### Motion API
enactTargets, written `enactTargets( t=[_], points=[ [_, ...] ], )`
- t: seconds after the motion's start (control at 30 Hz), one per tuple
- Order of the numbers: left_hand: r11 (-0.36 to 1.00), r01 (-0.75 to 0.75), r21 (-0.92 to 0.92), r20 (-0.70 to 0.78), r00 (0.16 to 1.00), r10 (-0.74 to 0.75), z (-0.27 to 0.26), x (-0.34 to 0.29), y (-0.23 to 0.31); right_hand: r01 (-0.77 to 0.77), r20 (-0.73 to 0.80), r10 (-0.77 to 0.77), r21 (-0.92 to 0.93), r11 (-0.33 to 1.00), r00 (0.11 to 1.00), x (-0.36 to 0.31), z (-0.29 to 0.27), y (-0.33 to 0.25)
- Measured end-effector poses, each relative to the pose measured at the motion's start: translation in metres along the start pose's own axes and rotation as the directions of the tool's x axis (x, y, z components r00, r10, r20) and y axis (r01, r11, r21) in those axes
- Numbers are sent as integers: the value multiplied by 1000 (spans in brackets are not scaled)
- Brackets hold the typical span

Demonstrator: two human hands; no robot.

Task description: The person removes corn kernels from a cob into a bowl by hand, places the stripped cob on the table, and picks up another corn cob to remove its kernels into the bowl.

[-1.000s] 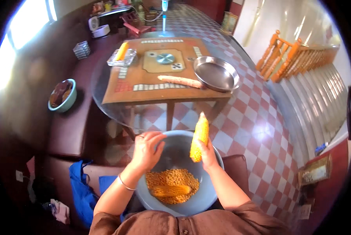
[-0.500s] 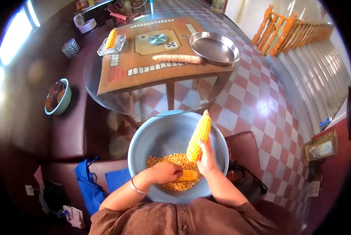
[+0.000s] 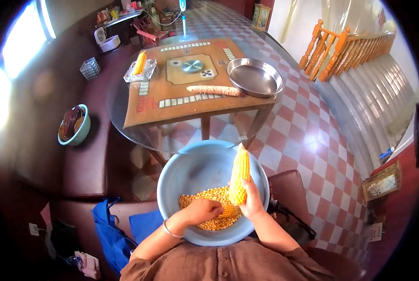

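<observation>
The basin (image 3: pixel 205 164) is smooth plastic with a soft sheen, while the ear of corn (image 3: pixel 241 171) looks knobbly and slightly glossy, the loose kernels (image 3: pixel 214 193) smooth and the bare cob (image 3: pixel 212 90) rough. The pan (image 3: pixel 254 79) is polished metal, and the bench (image 3: pixel 117 107) has smooth, clear glass at its edge. The sofa (image 3: pixel 84 161) looks like glossy leather, the bag (image 3: pixel 111 229) matt cloth, the banister (image 3: pixel 341 54) varnished wood, the floor (image 3: pixel 308 174) shiny tile.

Left forearm (image 3: pixel 160 238) slants up and inward to right; left hand (image 3: pixel 202 210) with back upward, fingers curled under, tips hidden. Right forearm (image 3: pixel 277 232) slants inward to left; right hand (image 3: pixel 251 200) slightly higher, closed in grip, thumb pointing upward. Hands near, not touching.
</observation>
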State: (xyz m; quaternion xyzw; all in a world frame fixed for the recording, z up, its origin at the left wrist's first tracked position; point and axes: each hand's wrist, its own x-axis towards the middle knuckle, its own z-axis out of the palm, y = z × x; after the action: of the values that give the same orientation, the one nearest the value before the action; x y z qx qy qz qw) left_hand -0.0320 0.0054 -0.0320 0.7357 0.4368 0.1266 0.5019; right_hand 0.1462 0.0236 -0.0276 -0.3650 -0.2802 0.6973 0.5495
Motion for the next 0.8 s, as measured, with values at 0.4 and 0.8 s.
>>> enactTargets(
  t=[0.4, 0.8],
  points=[
    [913, -205, 353, 212, 968, 136, 39, -24, 28, -68, -49, 59, -213, 975, 997, -16, -28, 3],
    [904, -210, 373, 168, 973, 157, 73, -82, 50, 16, 128, 22, -286, 958, 992, -83, -18, -2]
  ],
)
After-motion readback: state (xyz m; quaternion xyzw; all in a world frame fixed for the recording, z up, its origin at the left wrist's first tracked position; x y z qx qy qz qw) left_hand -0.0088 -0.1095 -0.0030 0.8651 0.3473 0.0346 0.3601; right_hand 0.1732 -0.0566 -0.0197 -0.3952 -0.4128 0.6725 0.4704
